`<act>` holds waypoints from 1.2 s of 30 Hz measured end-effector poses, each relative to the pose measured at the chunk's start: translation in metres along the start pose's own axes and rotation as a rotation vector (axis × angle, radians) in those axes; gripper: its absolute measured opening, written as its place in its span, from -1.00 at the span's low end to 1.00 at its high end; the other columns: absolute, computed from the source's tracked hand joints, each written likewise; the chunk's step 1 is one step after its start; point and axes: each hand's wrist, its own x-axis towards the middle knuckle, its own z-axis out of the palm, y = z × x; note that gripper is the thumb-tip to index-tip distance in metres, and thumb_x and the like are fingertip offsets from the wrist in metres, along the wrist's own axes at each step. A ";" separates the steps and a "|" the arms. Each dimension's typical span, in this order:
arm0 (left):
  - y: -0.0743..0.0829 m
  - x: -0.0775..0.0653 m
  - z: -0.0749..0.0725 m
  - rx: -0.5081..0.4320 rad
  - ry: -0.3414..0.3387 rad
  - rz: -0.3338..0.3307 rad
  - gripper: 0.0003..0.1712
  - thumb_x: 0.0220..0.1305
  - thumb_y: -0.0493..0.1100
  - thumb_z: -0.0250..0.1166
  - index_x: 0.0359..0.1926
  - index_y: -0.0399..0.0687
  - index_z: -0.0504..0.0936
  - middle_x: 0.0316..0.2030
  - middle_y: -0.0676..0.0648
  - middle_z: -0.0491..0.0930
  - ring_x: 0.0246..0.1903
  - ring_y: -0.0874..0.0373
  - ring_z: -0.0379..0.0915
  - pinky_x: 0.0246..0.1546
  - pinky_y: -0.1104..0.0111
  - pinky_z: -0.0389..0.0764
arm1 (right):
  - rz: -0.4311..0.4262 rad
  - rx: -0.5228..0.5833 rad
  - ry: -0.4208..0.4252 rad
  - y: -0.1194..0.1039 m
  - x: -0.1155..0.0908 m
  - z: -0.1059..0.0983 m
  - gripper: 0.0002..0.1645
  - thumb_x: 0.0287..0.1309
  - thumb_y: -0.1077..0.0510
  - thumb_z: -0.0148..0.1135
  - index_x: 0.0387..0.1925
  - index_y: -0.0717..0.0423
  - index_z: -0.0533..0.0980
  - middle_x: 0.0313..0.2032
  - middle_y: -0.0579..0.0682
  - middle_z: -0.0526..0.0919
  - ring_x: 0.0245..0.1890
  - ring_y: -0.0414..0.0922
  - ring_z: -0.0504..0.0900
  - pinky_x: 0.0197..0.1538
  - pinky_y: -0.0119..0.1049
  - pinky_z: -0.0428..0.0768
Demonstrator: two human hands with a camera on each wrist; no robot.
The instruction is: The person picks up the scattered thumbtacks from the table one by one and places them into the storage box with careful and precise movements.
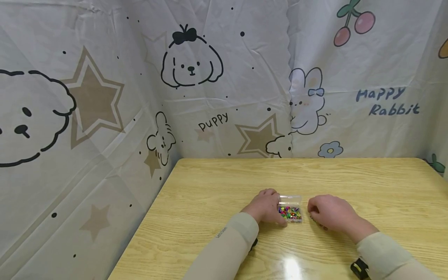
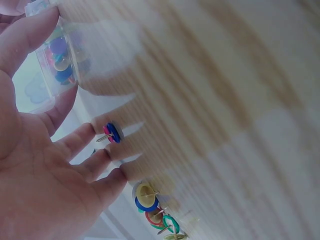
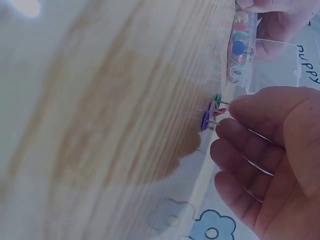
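Observation:
My left hand (image 1: pixel 268 208) grips a small clear plastic box (image 1: pixel 295 221) at its left side, thumb and forefinger on opposite walls. Its hinged lid (image 1: pixel 290 200) stands raised at the back, and many-coloured thumbtacks (image 1: pixel 287 212) fill the tray. To the right of the box, my right hand (image 1: pixel 330 212) hovers low over the tabletop with loosely bent fingers. In the right wrist view, thumb and forefinger tips come right up to a few loose tacks, among them a purple thumbtack (image 3: pixel 205 120), pins pointing up. Nothing shows between those fingertips.
The wooden table (image 1: pixel 210 186) ends at a printed cloth (image 1: pixel 255 97) at the back and left. More loose thumbtacks (image 2: pixel 146 196) lie on the tabletop, plus a blue-and-pink tack (image 2: pixel 113 133) seen near the left fingers. A black wrist device (image 1: pixel 359 268) sits under the right sleeve.

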 end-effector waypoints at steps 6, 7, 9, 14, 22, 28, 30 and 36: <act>-0.001 0.000 0.001 0.006 0.004 0.003 -0.41 -0.19 0.35 0.45 -0.22 0.23 0.42 0.25 0.16 0.23 0.25 0.16 0.04 0.19 0.32 0.27 | 0.016 -0.002 -0.012 -0.001 0.000 -0.001 -0.93 0.11 0.10 0.26 -0.44 -0.13 0.54 -0.65 -0.26 0.43 -0.69 -0.27 0.35 -0.50 -0.22 0.40; -0.001 0.000 0.001 0.007 0.004 0.003 -0.40 -0.19 0.35 0.45 -0.22 0.23 0.42 0.25 0.16 0.23 0.25 0.16 0.05 0.19 0.32 0.27 | 0.015 -0.003 -0.015 -0.001 0.000 0.000 -0.93 0.11 0.11 0.26 -0.45 -0.13 0.54 -0.64 -0.26 0.43 -0.68 -0.27 0.35 -0.50 -0.22 0.41; -0.001 0.000 0.001 0.008 0.005 0.002 -0.39 -0.19 0.35 0.45 -0.20 0.23 0.42 0.25 0.16 0.23 0.25 0.16 0.05 0.19 0.32 0.27 | 0.018 -0.006 -0.021 -0.002 -0.001 -0.001 -0.93 0.11 0.11 0.26 -0.45 -0.13 0.53 -0.64 -0.26 0.43 -0.68 -0.27 0.36 -0.50 -0.22 0.41; -0.001 0.000 0.000 0.006 0.005 0.001 -0.38 -0.19 0.35 0.45 -0.18 0.22 0.43 0.25 0.16 0.23 0.25 0.16 0.04 0.20 0.32 0.27 | 0.020 -0.018 -0.022 -0.004 -0.001 -0.001 -0.91 0.10 0.12 0.25 -0.47 -0.13 0.53 -0.65 -0.25 0.43 -0.66 -0.26 0.35 -0.52 -0.23 0.40; -0.001 -0.001 0.000 0.007 0.007 0.006 -0.35 -0.20 0.34 0.45 -0.13 0.20 0.43 0.24 0.16 0.24 0.25 0.16 0.05 0.19 0.31 0.28 | 0.021 -0.030 -0.025 -0.006 -0.001 -0.001 -0.84 0.11 0.14 0.24 -0.54 -0.13 0.49 -0.69 -0.23 0.41 -0.69 -0.25 0.35 -0.57 -0.24 0.37; -0.001 -0.001 0.000 0.013 0.003 0.004 -0.31 -0.19 0.35 0.45 -0.07 0.20 0.43 0.25 0.16 0.23 0.26 0.16 0.03 0.20 0.31 0.27 | 0.018 -0.049 -0.011 -0.006 0.000 -0.001 -0.80 0.12 0.14 0.22 -0.57 -0.14 0.46 -0.70 -0.23 0.39 -0.71 -0.25 0.34 -0.58 -0.25 0.36; -0.001 -0.002 0.000 0.011 -0.001 0.001 -0.29 -0.18 0.35 0.45 -0.04 0.19 0.43 0.26 0.16 0.22 0.26 0.16 0.03 0.20 0.31 0.27 | 0.013 -0.054 -0.007 -0.007 0.000 -0.001 -0.80 0.12 0.14 0.22 -0.58 -0.13 0.46 -0.70 -0.22 0.39 -0.71 -0.25 0.33 -0.58 -0.25 0.36; -0.002 -0.005 0.000 -0.006 -0.002 0.001 -0.30 -0.19 0.34 0.46 -0.06 0.20 0.43 0.26 0.17 0.22 0.26 0.17 0.02 0.19 0.31 0.28 | 0.009 -0.061 0.010 -0.013 -0.001 -0.002 -0.78 0.16 0.13 0.19 -0.58 -0.13 0.44 -0.67 -0.21 0.39 -0.68 -0.24 0.33 -0.57 -0.25 0.36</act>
